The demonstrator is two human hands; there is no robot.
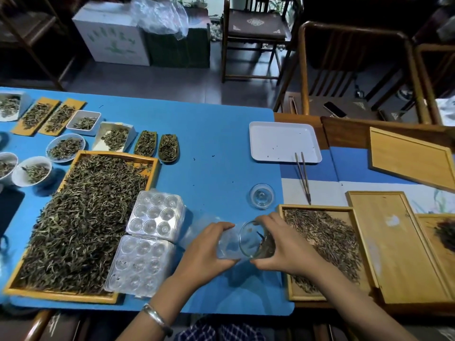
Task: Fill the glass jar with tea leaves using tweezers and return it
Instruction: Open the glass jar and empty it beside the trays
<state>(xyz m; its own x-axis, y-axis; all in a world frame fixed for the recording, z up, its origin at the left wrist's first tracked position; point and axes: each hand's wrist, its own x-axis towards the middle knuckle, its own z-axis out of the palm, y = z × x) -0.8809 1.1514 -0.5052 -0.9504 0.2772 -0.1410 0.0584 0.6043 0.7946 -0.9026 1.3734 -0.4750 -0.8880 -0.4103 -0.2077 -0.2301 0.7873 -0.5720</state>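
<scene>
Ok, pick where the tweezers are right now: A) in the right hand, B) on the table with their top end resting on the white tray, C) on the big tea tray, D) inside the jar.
B: the tweezers lie untouched, top end on the white tray, while both hands hold the jar.

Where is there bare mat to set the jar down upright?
Barest: the blue mat between the two small boat-shaped wooden tea scoops and the white plastic tray, running down to the round glass lid. Crowded: the left side, with tea dishes and the large wooden tea tray.
</scene>
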